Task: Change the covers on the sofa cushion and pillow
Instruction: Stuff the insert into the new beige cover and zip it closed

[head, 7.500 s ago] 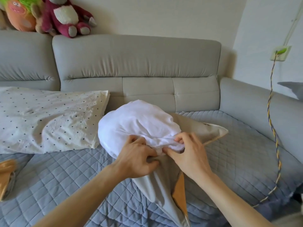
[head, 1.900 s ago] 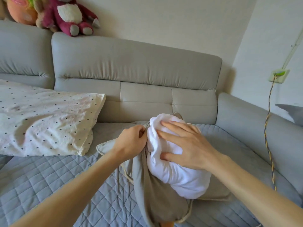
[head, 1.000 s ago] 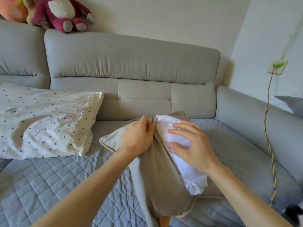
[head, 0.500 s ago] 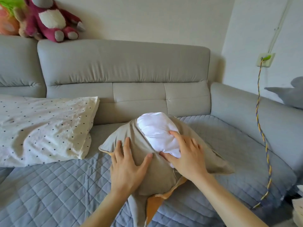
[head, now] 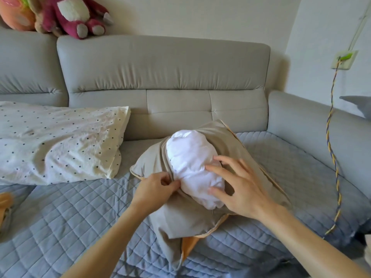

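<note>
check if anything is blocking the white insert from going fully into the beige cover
Nothing separate blocks it. The white insert bulges out of the opening of the beige cover. The left hand pinches the opening's edge beside it, and the right hand touches the insert with spread fingers.

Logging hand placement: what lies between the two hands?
Head view: the white fabric cushion insert, bulging from the opening of the beige fabric cushion cover, lies between the left hand and the right hand.
</note>
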A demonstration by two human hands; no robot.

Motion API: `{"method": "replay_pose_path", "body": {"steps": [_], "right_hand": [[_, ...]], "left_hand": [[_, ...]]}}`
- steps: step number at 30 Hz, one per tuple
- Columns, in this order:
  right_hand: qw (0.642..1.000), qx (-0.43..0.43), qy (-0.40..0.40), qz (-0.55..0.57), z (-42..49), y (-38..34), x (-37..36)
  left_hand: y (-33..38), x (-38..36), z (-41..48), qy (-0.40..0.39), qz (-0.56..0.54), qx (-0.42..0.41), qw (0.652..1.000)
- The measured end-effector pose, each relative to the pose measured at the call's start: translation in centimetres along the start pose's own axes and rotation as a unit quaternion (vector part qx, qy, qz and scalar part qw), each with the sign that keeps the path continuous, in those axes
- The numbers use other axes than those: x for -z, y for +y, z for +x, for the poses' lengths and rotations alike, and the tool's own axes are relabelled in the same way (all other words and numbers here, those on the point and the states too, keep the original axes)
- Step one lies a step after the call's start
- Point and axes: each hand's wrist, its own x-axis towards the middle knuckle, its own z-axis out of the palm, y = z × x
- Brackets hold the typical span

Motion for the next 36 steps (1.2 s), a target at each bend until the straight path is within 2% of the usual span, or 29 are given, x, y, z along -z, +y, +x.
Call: {"method": "replay_pose_path", "body": {"steps": [2, 5, 8, 10, 12, 14, 15, 18, 20, 22, 25, 27, 29, 31, 32, 34, 35, 36], "right_hand": [[0.998, 0.035, -0.034, -0.038, 0.8, -0.8, -0.6], [0.994, 0.073, -0.083, -0.005, 2.7, -2.1, -1.5], [0.97, -0.016, -0.212, 0.121, 5.8, -2.5, -1.0], [0.946, -0.07, -0.281, 0.144, 7.3, -2.9, -1.9], [0.938, -0.088, -0.335, 0.013, 8.1, -4.3, -4.8], [0.927, -0.097, -0.341, -0.122, 8.9, -5.9, -7.6], [0.922, -0.101, -0.341, -0.152, 9.2, -6.8, -8.5], [0.92, -0.081, -0.359, -0.133, 10.6, -7.8, -8.0], [0.907, -0.073, -0.397, -0.116, 10.6, -8.2, -5.7], [0.902, -0.049, -0.416, -0.1, 9.5, -8.8, -3.3], [0.914, -0.039, -0.404, -0.027, 7.5, -8.8, 0.3], [0.898, -0.055, -0.434, 0.043, 6.8, -8.3, 2.8], [0.877, -0.089, -0.454, 0.126, 6.9, -7.5, 4.7], [0.889, -0.144, -0.383, 0.204, 7.3, -6.1, 5.6], [0.912, -0.176, -0.296, 0.225, 7.7, -5.2, 5.5], [0.962, -0.201, -0.076, 0.169, 8.9, -3.4, 4.8], [0.971, -0.198, -0.013, 0.131, 9.6, -3.3, 4.3], [0.977, -0.18, 0.009, 0.112, 10.3, -3.5, 3.6]], "left_hand": [[0.1, 0.5, -0.3, 0.023, -0.099, -0.027, 0.994], [1.4, 1.6, -0.3, 0.068, -0.137, -0.078, 0.985], [2.9, 3.9, -0.1, 0.066, -0.211, -0.123, 0.967], [4.0, 5.3, -0.1, 0.012, -0.232, -0.17, 0.958], [4.8, 5.5, -0.1, -0.035, -0.18, -0.205, 0.962], [4.0, 5.1, 0.6, -0.008, -0.156, -0.183, 0.971], [2.9, 5.0, 1.3, 0.017, -0.163, -0.15, 0.975], [-1.3, 5.8, 2.8, 0.084, -0.131, -0.035, 0.987], [-2.8, 5.6, 2.5, 0.078, -0.048, -0.003, 0.996], [-2.8, 4.7, 1.5, 0.077, 0.014, -0.01, 0.997], [-0.8, 3.5, -0.2, 0.111, 0.077, -0.032, 0.99], [0.5, 2.9, -0.5, 0.158, 0.139, -0.039, 0.977], [1.1, 2.7, -0.1, 0.143, 0.155, -0.05, 0.976], [0.9, 3.0, 0.2, 0.103, 0.128, -0.068, 0.984], [0.7, 3.2, 0.1, 0.088, 0.122, -0.084, 0.985], [0.2, 3.8, -0.8, 0.051, 0.12, -0.117, 0.985], [-0.1, 4.1, -1.3, 0.021, 0.114, -0.125, 0.985], [-0.4, 4.6, -1.8, -0.017, 0.106, -0.12, 0.987]]}}
